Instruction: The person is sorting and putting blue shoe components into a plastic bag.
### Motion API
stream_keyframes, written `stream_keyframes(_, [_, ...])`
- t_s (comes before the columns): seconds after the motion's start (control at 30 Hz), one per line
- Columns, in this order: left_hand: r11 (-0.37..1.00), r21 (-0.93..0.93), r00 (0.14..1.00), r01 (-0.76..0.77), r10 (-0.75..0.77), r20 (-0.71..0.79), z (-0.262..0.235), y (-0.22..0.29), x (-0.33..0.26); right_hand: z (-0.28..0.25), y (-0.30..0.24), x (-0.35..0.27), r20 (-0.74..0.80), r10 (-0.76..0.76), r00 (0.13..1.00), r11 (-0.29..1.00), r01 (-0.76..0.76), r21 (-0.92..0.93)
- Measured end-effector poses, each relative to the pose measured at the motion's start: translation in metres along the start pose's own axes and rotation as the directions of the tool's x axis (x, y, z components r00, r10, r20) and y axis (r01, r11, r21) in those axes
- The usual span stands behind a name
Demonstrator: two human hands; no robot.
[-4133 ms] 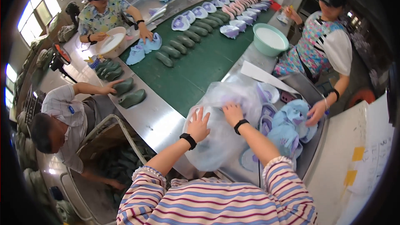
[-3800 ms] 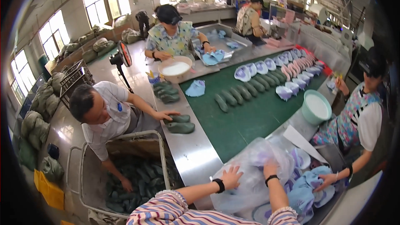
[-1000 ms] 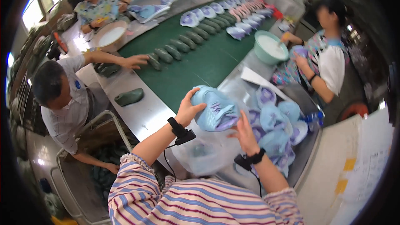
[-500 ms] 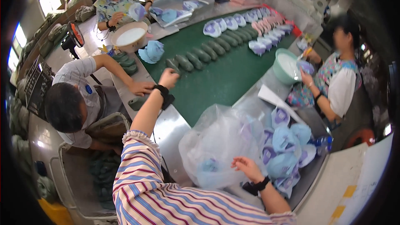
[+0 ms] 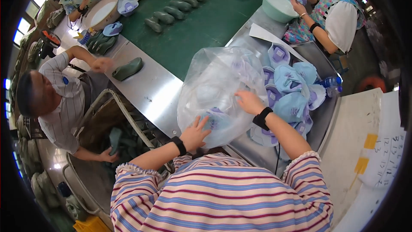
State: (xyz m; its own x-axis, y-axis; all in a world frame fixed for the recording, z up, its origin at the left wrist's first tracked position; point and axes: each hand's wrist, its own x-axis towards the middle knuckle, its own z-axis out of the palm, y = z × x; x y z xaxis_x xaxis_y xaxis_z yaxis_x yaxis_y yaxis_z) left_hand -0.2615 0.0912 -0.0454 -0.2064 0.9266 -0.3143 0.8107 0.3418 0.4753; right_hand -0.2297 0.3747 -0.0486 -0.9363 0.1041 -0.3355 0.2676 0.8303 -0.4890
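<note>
Both your hands, left hand [image 5: 195, 132] and right hand [image 5: 248, 101], now press flat and unclenched on the crinkly clear plastic bag [image 5: 221, 88] of soft blue shoe uppers [image 5: 292, 90], your left arm back from the green belt [image 5: 201, 25].

L hand [image 5: 196, 131] back from belt, now on bag [image 5: 219, 90].

Dark green shoe lasts [image 5: 184, 9] in a row on the green belt [image 5: 206, 30], a mint basin [image 5: 278, 4] beside.

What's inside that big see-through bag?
Through the bag a blue shoe upper shows low down, by the left hand. The right hand rests on the bag too. Glare and creases hide whatever else is in it.
</note>
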Motion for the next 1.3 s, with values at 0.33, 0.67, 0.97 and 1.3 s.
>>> stream_keyframes(0.33, [0.963,0.131,0.934,0.236,-0.188,-0.304,-0.005,-0.036,0.038,0.087,-0.054,-0.014,0.018,-0.338,0.941,0.891,0.326,-0.315])
stream_keyframes(0.67, [0.939,0.189,0.941,-0.288,0.241,0.237,0.043,0.004,-0.093,0.074,-0.034,0.013,0.126,-0.251,0.960,0.968,0.253,-0.001])
stream_keyframes(0.97, [0.997,0.045,0.993,-0.055,0.059,-0.104,0.036,0.012,-0.041,0.040,-0.073,-0.027,-0.368,-0.280,0.887,0.935,0.339,0.105])
stream_keyframes(1.3, [0.344,-0.882,0.895,-0.322,-0.194,-0.403,-0.056,0.019,-0.003,-0.014,-0.087,-0.073,-0.466,0.126,0.876,0.663,0.275,0.697])
